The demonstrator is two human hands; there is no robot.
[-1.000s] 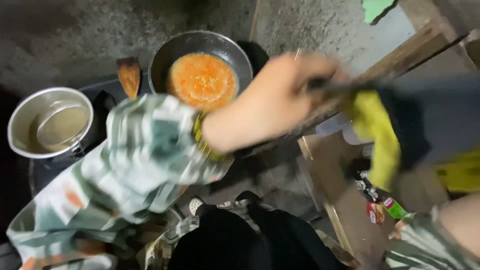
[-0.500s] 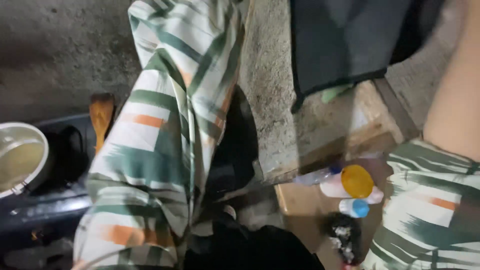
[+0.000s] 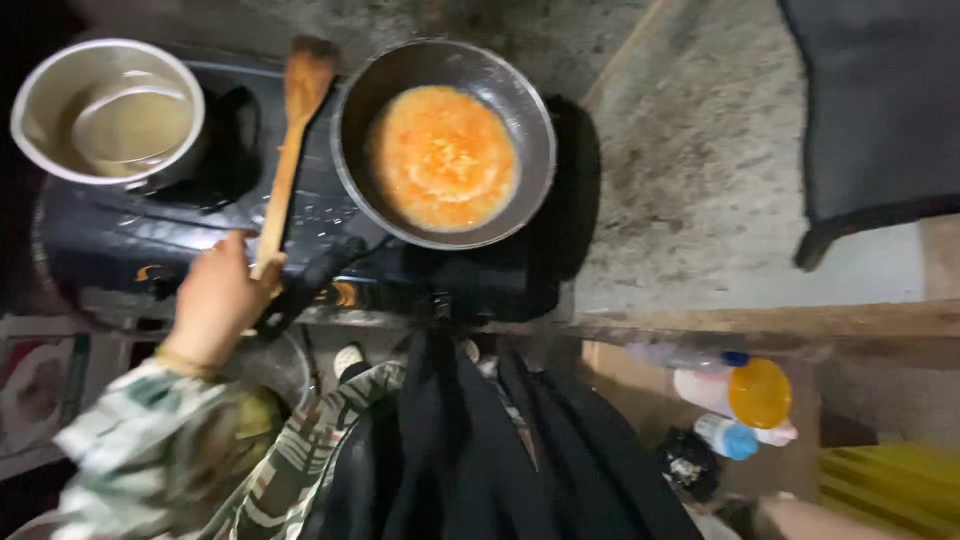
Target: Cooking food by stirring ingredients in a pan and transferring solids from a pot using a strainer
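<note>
My left hand is closed around the lower end of a wooden spatula, which lies on the black stove between the two burners, blade pointing away from me. To its right stands a dark frying pan holding a flat round of orange food. The pan's black handle points toward me, just right of my hand. My sleeve is patterned green, white and orange. My right hand is out of sight; only a strip of skin shows at the bottom right edge.
A steel pot with pale liquid sits on the left burner. Right of the stove runs a grey concrete counter with a dark cloth. Below it are an orange-capped container, a blue-capped bottle and something yellow.
The view has swung back down onto the stove. My left arm, raised across the frame before, has dropped, and its hand now grips the spatula handle. The right arm has left view.
</note>
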